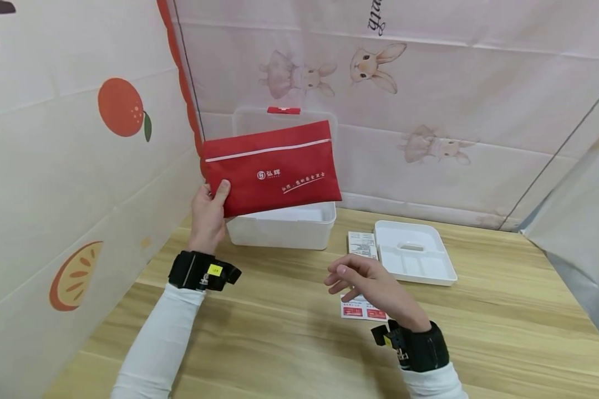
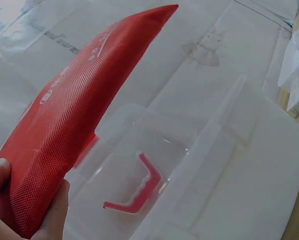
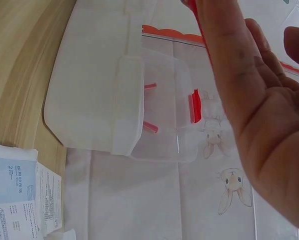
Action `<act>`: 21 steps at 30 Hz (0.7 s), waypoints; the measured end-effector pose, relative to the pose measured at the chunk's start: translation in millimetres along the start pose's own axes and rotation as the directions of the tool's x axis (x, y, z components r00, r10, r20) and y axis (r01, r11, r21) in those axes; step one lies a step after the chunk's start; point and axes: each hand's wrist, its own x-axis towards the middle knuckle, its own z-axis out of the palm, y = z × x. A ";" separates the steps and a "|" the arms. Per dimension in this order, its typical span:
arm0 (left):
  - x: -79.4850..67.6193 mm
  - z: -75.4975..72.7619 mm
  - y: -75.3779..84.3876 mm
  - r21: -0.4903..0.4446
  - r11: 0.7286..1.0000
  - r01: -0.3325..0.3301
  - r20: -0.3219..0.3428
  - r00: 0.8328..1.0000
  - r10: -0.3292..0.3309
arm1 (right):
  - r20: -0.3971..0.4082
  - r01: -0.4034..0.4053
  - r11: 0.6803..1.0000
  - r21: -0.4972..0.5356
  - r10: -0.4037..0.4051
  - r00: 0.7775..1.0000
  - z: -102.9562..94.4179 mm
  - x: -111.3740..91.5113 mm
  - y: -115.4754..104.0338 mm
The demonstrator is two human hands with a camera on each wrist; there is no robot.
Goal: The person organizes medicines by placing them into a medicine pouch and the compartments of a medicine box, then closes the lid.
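Observation:
A red zippered pouch (image 1: 274, 172) with white print is held up at its lower left corner by my left hand (image 1: 211, 213), thumb on the front face. In the left wrist view the pouch (image 2: 74, 125) looks padded and tilts upward. Behind and below it stands a white plastic box (image 1: 284, 228) with its clear lid (image 1: 244, 123) raised; the lid carries a red latch (image 1: 283, 111) and a pink-red handle (image 2: 144, 190). To the right, my right hand (image 1: 371, 285) hovers with loosely bent fingers and holds nothing. It partly covers a packet with red labels (image 1: 364, 312).
A white compartment tray (image 1: 414, 252) lies right of the box on the wooden table (image 1: 279, 332). Beside the tray is a printed white carton (image 1: 361, 244). A blue and white packet (image 3: 12, 185) shows in the right wrist view. Curtains with printed rabbits (image 1: 371, 64) and fruit enclose the table.

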 end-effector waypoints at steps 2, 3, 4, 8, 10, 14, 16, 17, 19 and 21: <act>3.7 0.7 -0.1 0.029 0.999 0.022 -0.016 1.000 -0.021 | 0.003 0.003 1.000 -0.004 -0.003 1.000 -0.2 -0.4 -0.3; 5.5 1.2 0.1 0.048 0.998 0.032 -0.025 0.999 -0.031 | 0.005 0.005 1.000 -0.006 -0.005 1.000 -0.2 -0.5 -0.4; 7.2 1.9 0.5 0.063 0.997 0.042 -0.030 0.999 -0.040 | 0.008 0.007 1.000 -0.007 -0.006 1.000 -0.3 -0.9 -0.7; 14.2 4.7 2.9 0.144 0.986 0.083 -0.046 0.996 -0.077 | 0.008 0.006 1.000 -0.010 -0.006 1.000 -0.1 -1.3 0.1; 17.9 6.2 4.1 0.191 0.977 0.091 -0.054 0.995 -0.082 | 0.010 0.009 1.000 -0.011 -0.009 1.000 0.0 -1.2 0.5; 26.2 10.1 4.7 0.282 0.955 0.091 -0.079 0.994 -0.071 | 0.014 0.016 1.000 -0.011 -0.016 1.000 0.4 -0.7 1.3; 30.7 12.0 3.3 0.310 0.947 0.082 -0.086 0.995 -0.057 | 0.018 0.019 1.000 -0.013 -0.019 1.000 0.8 -0.7 1.2; 32.9 13.0 2.3 0.319 0.945 0.076 -0.086 0.995 -0.051 | 0.017 0.019 1.000 -0.016 -0.019 1.000 1.1 -0.9 1.1; 37.3 14.0 -0.8 0.341 0.938 0.064 -0.085 0.996 -0.037 | 0.015 0.017 1.000 -0.025 -0.017 1.000 1.9 -1.5 0.8; 41.0 14.4 -4.5 0.373 0.926 0.050 -0.086 0.996 -0.019 | 0.017 0.021 0.999 -0.029 -0.021 1.000 2.9 -1.5 0.3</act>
